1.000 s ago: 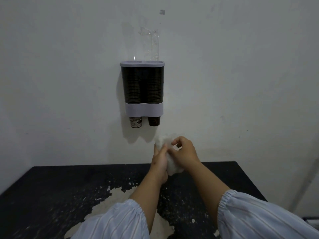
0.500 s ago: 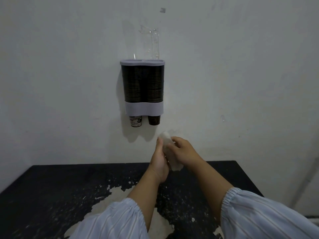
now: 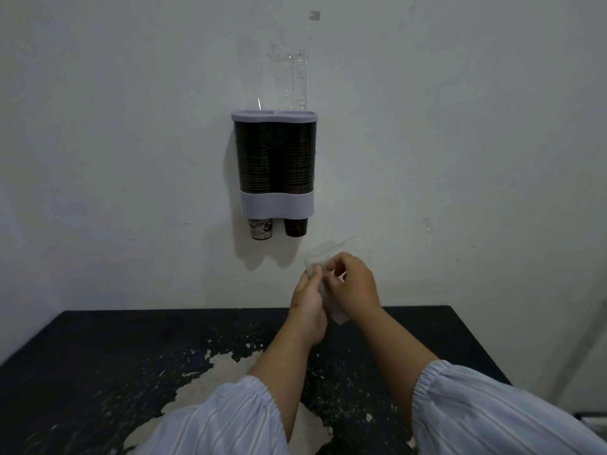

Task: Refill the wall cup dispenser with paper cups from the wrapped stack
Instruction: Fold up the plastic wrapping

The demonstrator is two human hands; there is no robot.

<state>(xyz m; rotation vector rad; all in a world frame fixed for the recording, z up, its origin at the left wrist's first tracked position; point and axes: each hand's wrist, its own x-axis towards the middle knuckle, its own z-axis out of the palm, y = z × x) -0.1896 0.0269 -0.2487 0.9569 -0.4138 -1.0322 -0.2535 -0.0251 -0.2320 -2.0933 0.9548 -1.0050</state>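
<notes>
Head view: we pinch crumpled clear plastic wrap (image 3: 323, 257) between left hand (image 3: 308, 307) and right hand (image 3: 353, 284), below-right of the full grey-banded wall cup dispenser (image 3: 275, 165). Refill looks done; next, discard the wrap.

A pale, matte wall (image 3: 131, 126) fills most of the view, marked by faint scuffs and a small grey patch (image 3: 314, 15) at 12 o'clock. A black tabletop (image 3: 98, 356) is set against the wall from 6 to 9 o'clock, its coating flaked away to show a light patch (image 3: 210, 379) at 6 o'clock. The light is dim and even.
</notes>
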